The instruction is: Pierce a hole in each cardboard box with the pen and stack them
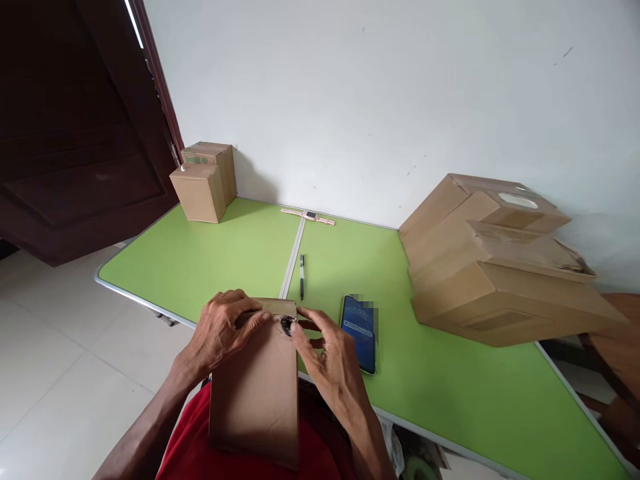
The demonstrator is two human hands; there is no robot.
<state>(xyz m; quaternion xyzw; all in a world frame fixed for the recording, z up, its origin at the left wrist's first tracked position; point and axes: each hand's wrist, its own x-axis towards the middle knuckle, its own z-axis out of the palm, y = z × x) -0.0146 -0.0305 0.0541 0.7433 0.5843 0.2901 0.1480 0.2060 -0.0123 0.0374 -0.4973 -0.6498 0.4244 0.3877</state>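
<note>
A brown cardboard box [255,400] leans against my lap at the table's front edge, its broad face toward me. Near its upper right corner is a black patch [287,325]; whether it is a drawing or a hole, I cannot tell. My left hand [233,327] grips the upper left part, with the thumb across the face and the fingers over the top edge. On the opposite side, my right hand [327,347] holds the upper right corner, its thumb beside the black patch and its fingers curved around the side edge.
On the green table [240,253], a phone [359,333] lies right of my right hand. Beyond the held box lie a pen [302,277] and, by the wall, a pink-strapped watch [310,215]. Cardboard boxes stand at the left [200,193] and are stacked at the right [460,267].
</note>
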